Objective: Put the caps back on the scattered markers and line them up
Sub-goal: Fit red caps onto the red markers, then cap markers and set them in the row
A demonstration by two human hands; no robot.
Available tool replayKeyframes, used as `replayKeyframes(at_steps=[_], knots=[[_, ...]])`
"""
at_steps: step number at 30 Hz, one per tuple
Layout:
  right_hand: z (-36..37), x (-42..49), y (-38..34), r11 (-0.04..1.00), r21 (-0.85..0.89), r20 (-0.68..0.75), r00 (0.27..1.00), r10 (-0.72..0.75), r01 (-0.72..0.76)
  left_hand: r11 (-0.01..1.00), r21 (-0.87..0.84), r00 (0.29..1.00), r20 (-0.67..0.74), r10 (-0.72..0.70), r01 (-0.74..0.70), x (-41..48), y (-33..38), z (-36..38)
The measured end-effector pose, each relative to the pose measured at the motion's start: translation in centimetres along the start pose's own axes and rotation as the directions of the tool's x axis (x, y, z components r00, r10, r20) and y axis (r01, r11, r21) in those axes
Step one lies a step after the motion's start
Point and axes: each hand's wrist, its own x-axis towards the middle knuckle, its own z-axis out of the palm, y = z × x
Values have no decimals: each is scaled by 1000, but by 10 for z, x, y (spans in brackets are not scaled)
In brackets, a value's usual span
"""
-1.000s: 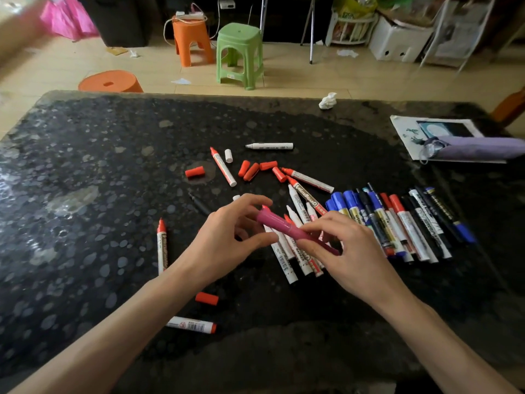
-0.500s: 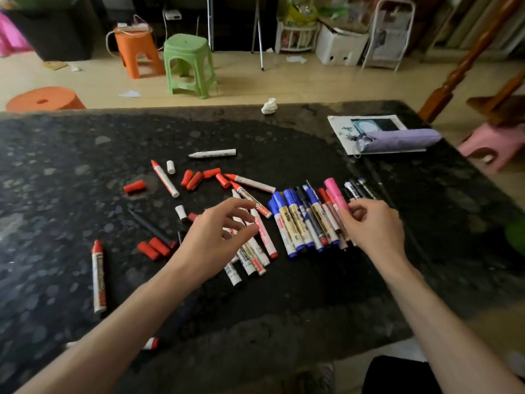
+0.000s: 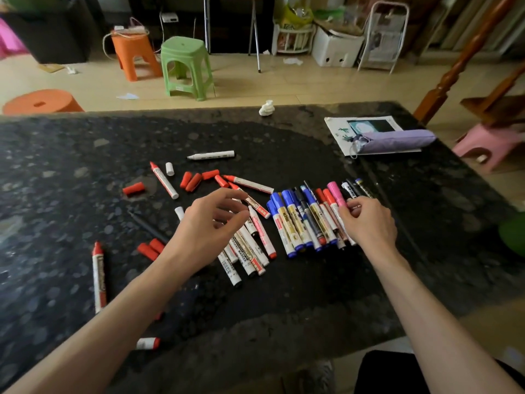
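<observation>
1. Seven loose red caps (image 3: 133, 188) lie far left on the table (image 3: 71, 155); two white ones too.
2. My left hand (image 3: 204, 228) hovers half-curled, empty, over the uncapped markers (image 3: 250, 251).
3. My right hand (image 3: 369, 220) pinches the one pink marker (image 3: 336, 193), now laid in the row (image 3: 301, 220); a second ago both hands held it.
</observation>
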Motion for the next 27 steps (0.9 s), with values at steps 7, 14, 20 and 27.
replayKeyframes(at_steps=[7,14,20,27], knots=[[7,-7,-17,988,77,-54,990,-129,133,999,-39,1000,1,3,-3,-1,6,-4],[23,-27,-66,891,272,-15,927,-374,364,1000,-1,998,-60,-7,7,-7,3,-25],[52,-49,-128,760,482,80,842,-534,436,999,-14,991,-127,-48,47,-20,-15,-67],[109,-50,-204,692,514,80,775,-627,507,992,29,959,-262,-108,119,-30,-44,-118]])
